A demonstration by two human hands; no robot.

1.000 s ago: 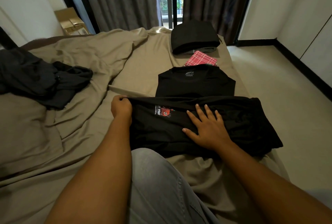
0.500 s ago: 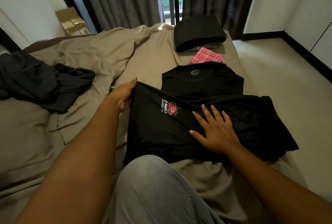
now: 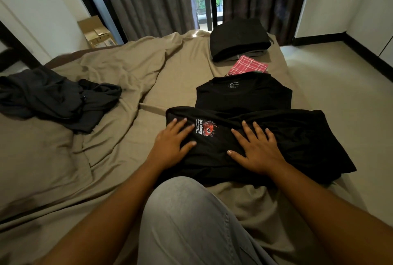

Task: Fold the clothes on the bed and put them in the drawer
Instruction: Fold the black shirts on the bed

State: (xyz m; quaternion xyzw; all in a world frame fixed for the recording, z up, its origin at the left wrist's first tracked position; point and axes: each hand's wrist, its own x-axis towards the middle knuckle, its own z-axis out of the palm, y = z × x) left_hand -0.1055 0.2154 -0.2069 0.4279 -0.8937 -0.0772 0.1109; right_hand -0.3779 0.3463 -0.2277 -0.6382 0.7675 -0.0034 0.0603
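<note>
Now both hands, left [image 3: 170, 144] & right [image 3: 254, 149], flat on black tee [image 3: 214, 152].

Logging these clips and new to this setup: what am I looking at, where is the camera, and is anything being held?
There is no machine here, only a person's bare hands, filmed by a wide-angle camera worn on the head and looking down. The left hand and right hand lie flat, fingers spread, on a black T-shirt with a red print, on the bed. Nothing is gripped. Beyond it lie a folded black shirt, a red checked cloth and a folded dark stack. Crumpled dark clothes sit at the left.
</note>
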